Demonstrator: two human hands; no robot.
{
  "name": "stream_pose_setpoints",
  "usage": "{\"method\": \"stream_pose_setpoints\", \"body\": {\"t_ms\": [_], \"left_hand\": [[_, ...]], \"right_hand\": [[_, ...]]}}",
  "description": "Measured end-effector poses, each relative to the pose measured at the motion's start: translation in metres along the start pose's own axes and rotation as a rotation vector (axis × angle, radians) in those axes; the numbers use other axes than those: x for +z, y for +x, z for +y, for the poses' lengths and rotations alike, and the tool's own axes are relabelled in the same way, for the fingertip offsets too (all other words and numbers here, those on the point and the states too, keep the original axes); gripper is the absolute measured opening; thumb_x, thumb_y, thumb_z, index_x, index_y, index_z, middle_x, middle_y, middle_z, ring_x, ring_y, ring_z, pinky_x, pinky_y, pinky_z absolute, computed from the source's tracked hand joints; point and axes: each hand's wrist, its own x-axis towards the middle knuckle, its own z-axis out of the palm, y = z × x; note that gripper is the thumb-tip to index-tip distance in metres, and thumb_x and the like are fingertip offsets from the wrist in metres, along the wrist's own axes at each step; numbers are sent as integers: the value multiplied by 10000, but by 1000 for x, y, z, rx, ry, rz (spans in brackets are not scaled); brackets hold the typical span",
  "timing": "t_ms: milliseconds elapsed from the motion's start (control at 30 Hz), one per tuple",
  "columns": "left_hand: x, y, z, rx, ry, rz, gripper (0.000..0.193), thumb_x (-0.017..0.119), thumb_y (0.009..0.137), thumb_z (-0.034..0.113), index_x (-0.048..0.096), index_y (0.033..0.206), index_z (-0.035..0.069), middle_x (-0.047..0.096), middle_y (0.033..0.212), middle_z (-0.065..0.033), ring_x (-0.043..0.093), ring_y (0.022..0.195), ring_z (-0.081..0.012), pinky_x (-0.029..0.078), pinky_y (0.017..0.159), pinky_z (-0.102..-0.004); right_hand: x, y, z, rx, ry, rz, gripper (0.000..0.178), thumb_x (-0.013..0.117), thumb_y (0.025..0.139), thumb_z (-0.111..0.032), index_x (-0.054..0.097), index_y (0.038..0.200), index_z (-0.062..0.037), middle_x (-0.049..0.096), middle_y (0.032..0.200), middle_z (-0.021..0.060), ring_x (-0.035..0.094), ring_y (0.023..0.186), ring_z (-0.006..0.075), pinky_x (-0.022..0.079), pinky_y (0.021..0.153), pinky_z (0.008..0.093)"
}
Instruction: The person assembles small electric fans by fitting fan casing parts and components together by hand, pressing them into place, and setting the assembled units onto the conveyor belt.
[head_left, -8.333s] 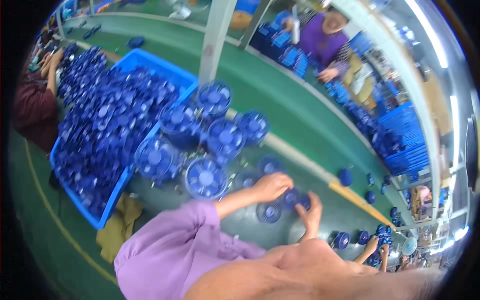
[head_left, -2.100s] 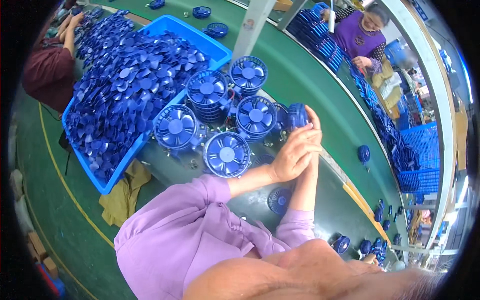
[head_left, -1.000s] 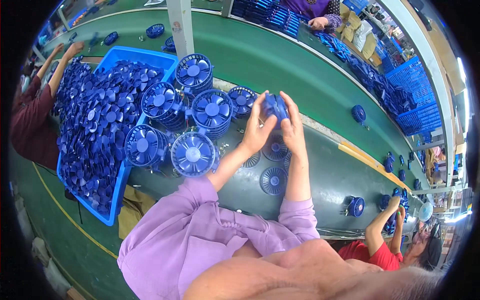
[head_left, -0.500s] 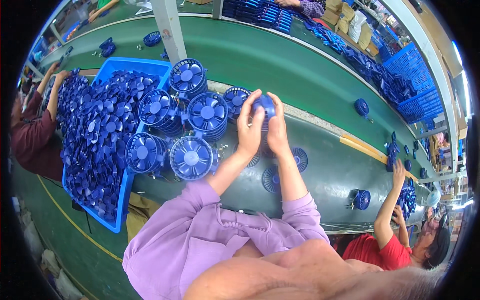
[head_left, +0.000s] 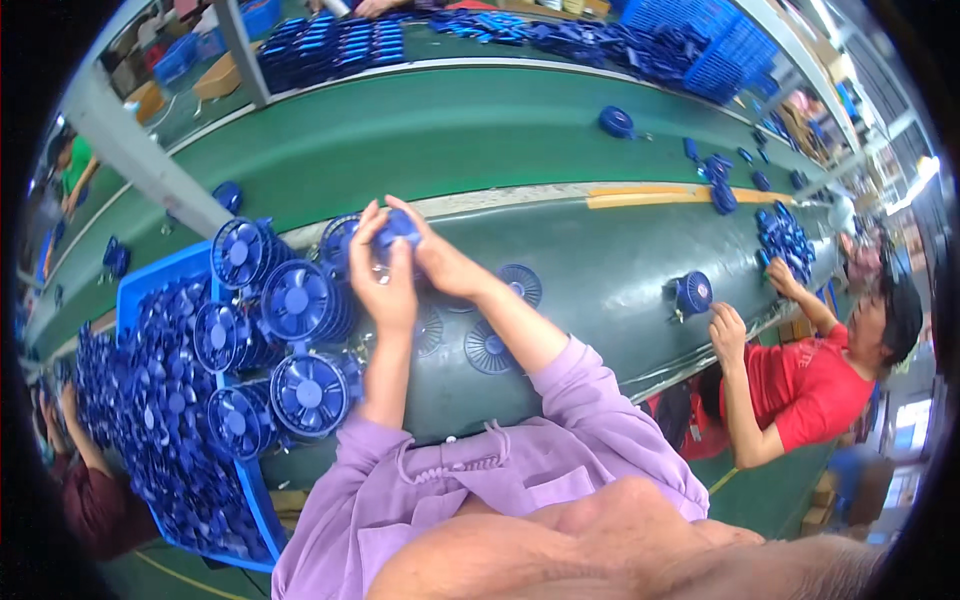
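Note:
Between my two hands, above the dark green bench, is a round blue fan part (head_left: 399,228). My left hand (head_left: 385,290) wraps its near left side, and my right hand (head_left: 440,258) holds its right side. Fingers and palms cover much of it, so its details are hidden. Close by on the left stand stacks of blue fan housings with blades inside (head_left: 298,298), and one more housing (head_left: 338,238) sits just behind my left hand. Flat round blue grilles (head_left: 489,346) lie on the bench below and right of my hands.
A bright blue bin (head_left: 262,510) heaped with blue fan blades (head_left: 165,400) stands at left. Beyond the bench runs a green conveyor (head_left: 450,120) carrying fan units. A grey post (head_left: 150,150) rises at far left. On the right, a co-worker in red (head_left: 810,390) reaches toward a fan unit (head_left: 693,292).
My view has swung, so bench and stacks appear lower and further left. Both hands still hold the fan part. The co-worker in red has brought one hand near the fan unit on the bench.

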Motion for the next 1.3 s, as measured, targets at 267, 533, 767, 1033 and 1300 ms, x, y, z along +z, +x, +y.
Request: {"method": "stream_pose_setpoints", "body": {"t_ms": [267,533,767,1033,1300], "left_hand": [[5,-10,0,48,-5,80,289,578,841,34,579,1123,-30,583,1216,-169,549,1144,-263,415,998,-385],[6,-7,-9,-40,94,30,302,574,908,118,580,1178,-17,584,1254,-153,528,1184,-242,382,1031,-362],[23,-26,-23,-37,215,-193,604,689,795,115,443,1339,24,471,1352,-157,402,1287,-308,315,1078,-396],[18,-39,-16,54,322,-300,382,612,800,86,593,1181,96,470,1355,-152,362,1304,-385,310,1083,-465],[2,-49,-3,8,317,-269,341,603,806,75,613,1146,100,491,1345,-136,361,1314,-376,310,1083,-460]], "right_hand": [[32,-3,-13,39,143,285,554,351,999,-331,277,1443,-10,383,1406,143,363,1317,223,266,1108,341],[16,8,-1,157,18,327,557,380,1006,-426,380,1369,-4,460,1330,116,427,1240,184,329,1061,315],[-120,-8,-1,167,-860,840,657,688,826,-338,446,1317,26,484,1301,250,521,1156,347,419,976,405],[-78,-60,-31,198,-1022,61,635,752,720,-184,509,1290,-44,393,1428,219,365,1325,392,317,1093,457],[-45,-65,-32,200,-1063,-295,652,789,646,-228,569,1235,-59,439,1385,222,415,1269,410,351,1053,478]]}}
